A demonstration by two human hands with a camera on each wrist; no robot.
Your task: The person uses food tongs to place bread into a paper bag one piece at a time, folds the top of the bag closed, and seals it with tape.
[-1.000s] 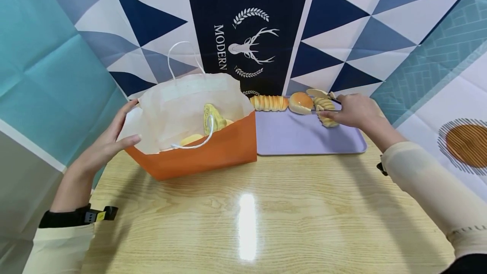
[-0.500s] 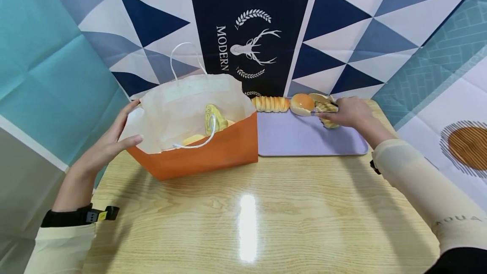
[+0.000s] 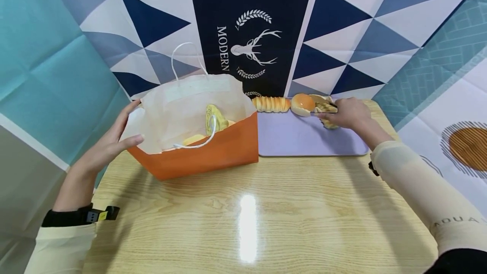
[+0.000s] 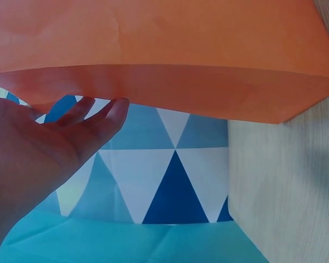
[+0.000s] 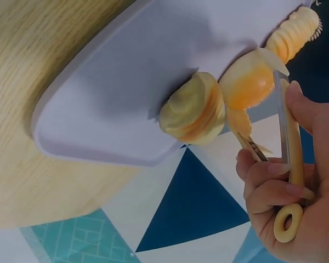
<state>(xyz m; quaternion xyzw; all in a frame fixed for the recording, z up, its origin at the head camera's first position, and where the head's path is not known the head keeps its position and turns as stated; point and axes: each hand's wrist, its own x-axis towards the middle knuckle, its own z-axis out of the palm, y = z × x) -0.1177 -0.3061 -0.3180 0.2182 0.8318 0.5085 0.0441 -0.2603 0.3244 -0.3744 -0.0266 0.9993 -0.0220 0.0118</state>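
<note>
My left hand (image 3: 100, 151) rests against the left end of an orange paper bag (image 3: 205, 157), thumb at the near side and fingers at the far side. In the left wrist view its fingers (image 4: 107, 123) touch the bag loosely. My right hand (image 5: 318, 181) grips a pair of tongs (image 5: 293, 145) with cream handles. The tongs' tips stand on either side of a round glossy bun (image 3: 302, 102), which is on the lilac tray (image 3: 304, 141). Right of the bun sits a swirled, ridged bread (image 5: 194, 109), partly behind the tongs in the head view.
A ribbed bread roll (image 3: 272, 105) lies left of the bun, by the bag. Inside the bag are a yellow-green piece (image 3: 213, 119) and a pale yellow one (image 3: 193, 139). White cord handles rise from its rim. A patterned wall cloth (image 3: 342, 24) stands behind the wooden table (image 3: 190, 223).
My right hand has shifted slightly left with the tongs, and their tips have drawn in around the bun. The left hand stays against the bag.
</note>
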